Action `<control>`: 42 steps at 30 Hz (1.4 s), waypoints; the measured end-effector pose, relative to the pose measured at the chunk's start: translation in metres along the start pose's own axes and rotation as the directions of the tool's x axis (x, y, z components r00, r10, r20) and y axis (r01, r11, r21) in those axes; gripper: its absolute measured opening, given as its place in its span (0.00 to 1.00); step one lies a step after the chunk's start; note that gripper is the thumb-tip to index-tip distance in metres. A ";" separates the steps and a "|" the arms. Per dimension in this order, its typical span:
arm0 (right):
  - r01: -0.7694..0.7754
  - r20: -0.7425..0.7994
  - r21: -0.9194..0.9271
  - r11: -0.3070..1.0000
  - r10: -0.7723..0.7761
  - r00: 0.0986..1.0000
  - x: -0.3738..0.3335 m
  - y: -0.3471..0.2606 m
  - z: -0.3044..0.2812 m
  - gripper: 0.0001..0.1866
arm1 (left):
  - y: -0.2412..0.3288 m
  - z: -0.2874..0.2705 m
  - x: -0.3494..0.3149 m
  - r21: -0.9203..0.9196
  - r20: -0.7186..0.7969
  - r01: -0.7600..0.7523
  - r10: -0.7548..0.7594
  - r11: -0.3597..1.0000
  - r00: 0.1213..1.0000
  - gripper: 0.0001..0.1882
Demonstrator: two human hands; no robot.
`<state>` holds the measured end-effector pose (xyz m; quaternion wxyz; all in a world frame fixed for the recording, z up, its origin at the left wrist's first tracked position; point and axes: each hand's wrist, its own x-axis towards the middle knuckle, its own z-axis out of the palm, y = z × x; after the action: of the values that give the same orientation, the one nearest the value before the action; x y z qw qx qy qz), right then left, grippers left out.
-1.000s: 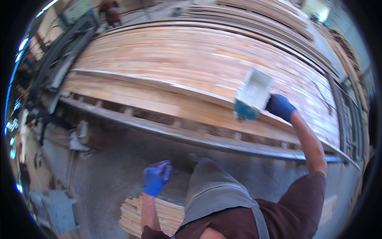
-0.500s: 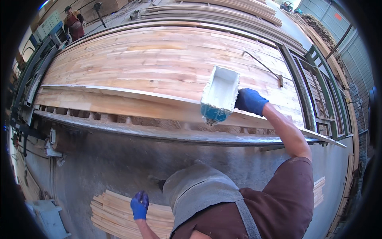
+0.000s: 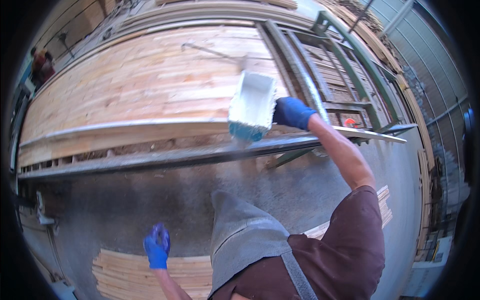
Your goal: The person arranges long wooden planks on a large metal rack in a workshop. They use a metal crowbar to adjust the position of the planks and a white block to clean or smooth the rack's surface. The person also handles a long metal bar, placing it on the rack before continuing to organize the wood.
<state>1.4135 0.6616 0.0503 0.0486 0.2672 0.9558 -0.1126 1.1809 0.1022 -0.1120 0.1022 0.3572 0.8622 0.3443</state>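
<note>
My right hand (image 3: 294, 112), in a blue glove, is closed round the side of a box-shaped glue container (image 3: 247, 132). This container is white inside, blue on its lower outside, and crusted with white along the rim. It is held above the near edge of a wide panel of joined wood strips (image 3: 125, 75). A long board (image 3: 120, 136) lies along the panel's near side. My left hand (image 3: 157, 246), also blue-gloved, hangs low at the left with fingers loosely bent and apart, nothing visible in it. Below it lies a stack of wood strips (image 3: 130, 274).
A metal rail (image 3: 150, 152) edges the bench. A hooked metal rod (image 3: 210, 51) lies on the panel. A green steel frame (image 3: 350, 60) stands at the right. More strips (image 3: 382, 205) lie behind my right arm. Another person (image 3: 42, 65) stands far left.
My view has swung to the right, showing more of the green frame. My right hand still carries the glue container, now nearer the panel's right end. The left hand stays low and free.
</note>
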 end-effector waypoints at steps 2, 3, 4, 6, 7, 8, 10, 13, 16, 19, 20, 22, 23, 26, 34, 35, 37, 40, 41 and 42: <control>0.000 -0.008 0.012 1.000 0.001 1.000 -0.032 0.041 -0.005 0.13 | 0.007 0.031 -0.045 -0.073 0.008 0.082 -0.082 0.994 0.997 0.12; -0.001 0.005 -0.014 1.000 0.001 1.000 -0.048 0.058 -0.019 0.12 | 0.012 0.049 -0.054 -0.038 0.024 0.054 -0.053 0.998 0.998 0.13; -0.014 0.026 -0.040 0.999 0.015 1.000 -0.061 0.078 -0.017 0.11 | 0.028 0.053 -0.063 0.034 0.044 0.040 -0.042 0.999 0.998 0.13; -0.032 0.040 -0.027 0.999 0.033 0.999 -0.090 0.122 -0.015 0.11 | 0.060 0.070 -0.066 0.031 0.044 0.112 -0.113 0.993 0.993 0.14; -0.037 0.044 -0.028 0.999 0.038 0.998 -0.104 0.145 -0.016 0.11 | 0.078 0.084 -0.068 0.022 0.037 0.148 -0.149 0.989 0.988 0.15; -0.025 0.022 -0.021 0.999 0.025 0.999 -0.116 0.168 -0.015 0.11 | 0.098 0.103 -0.067 0.123 -0.019 0.106 -0.105 0.987 0.994 0.15; 0.000 0.009 -0.031 1.000 0.000 1.000 -0.146 0.227 -0.008 0.10 | 0.157 0.158 -0.056 0.250 -0.040 0.031 -0.021 0.968 0.999 0.20; 0.041 0.035 -0.020 0.999 -0.040 0.999 -0.192 0.263 -0.015 0.10 | 0.288 0.205 -0.004 0.333 -0.002 -0.279 0.297 0.900 0.955 0.28; 0.009 0.055 -0.059 0.998 -0.005 0.998 -0.234 0.335 -0.003 0.12 | 0.399 0.272 0.053 0.266 0.083 -0.523 0.521 0.810 0.849 0.37; -0.026 0.074 -0.084 0.996 0.032 0.997 -0.272 0.377 -0.013 0.15 | 0.478 0.334 0.100 0.282 0.085 -0.677 0.686 0.680 0.723 0.35; -0.026 0.021 -0.075 0.997 0.028 0.999 -0.284 0.381 -0.017 0.19 | 0.494 0.354 0.113 0.292 0.134 -0.691 0.687 0.661 0.714 0.37; -0.082 0.030 -0.039 0.996 0.083 0.996 -0.303 0.399 -0.021 0.20 | 0.521 0.394 0.138 0.280 0.231 -0.763 0.731 0.582 0.642 0.37; -0.103 0.018 -0.047 0.994 0.104 0.994 -0.315 0.407 -0.022 0.19 | 0.533 0.412 0.143 0.256 0.272 -0.790 0.742 0.558 0.612 0.37; -0.191 0.009 -0.032 0.981 0.192 0.981 -0.358 0.429 -0.026 0.14 | 0.580 0.461 0.146 0.204 0.399 -0.845 0.747 0.494 0.532 0.37; -0.152 -0.050 0.004 0.988 0.152 0.987 -0.437 0.514 -0.026 0.14 | 0.673 0.566 0.114 0.105 0.435 -0.933 0.828 0.345 0.355 0.30; -0.136 -0.060 -0.022 0.990 0.135 0.989 -0.449 0.529 -0.018 0.13 | 0.692 0.573 0.105 0.070 0.425 -0.938 0.841 0.338 0.335 0.23; -0.171 -0.065 0.030 0.985 0.172 0.983 -0.467 0.545 -0.013 0.12 | 0.705 0.579 0.099 0.137 0.560 -0.917 0.734 0.375 0.384 0.15; -0.109 -0.149 0.168 0.980 0.134 0.980 -0.488 0.554 -0.001 0.09 | 0.683 0.587 0.099 0.216 0.556 -0.911 0.723 0.351 0.410 0.13; -0.066 -0.232 0.236 0.970 0.122 0.965 -0.496 0.555 0.000 0.10 | 0.675 0.581 0.100 0.267 0.574 -0.908 0.703 0.324 0.420 0.12; -0.051 -0.234 0.234 0.971 0.107 0.966 -0.502 0.558 -0.006 0.11 | 0.668 0.572 0.103 0.320 0.584 -0.900 0.687 0.296 0.434 0.12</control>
<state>2.1324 0.8758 0.0276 -0.0959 0.3210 0.9239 -0.1846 1.7124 0.8095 -0.0839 -0.0580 0.8064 0.5885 -0.0083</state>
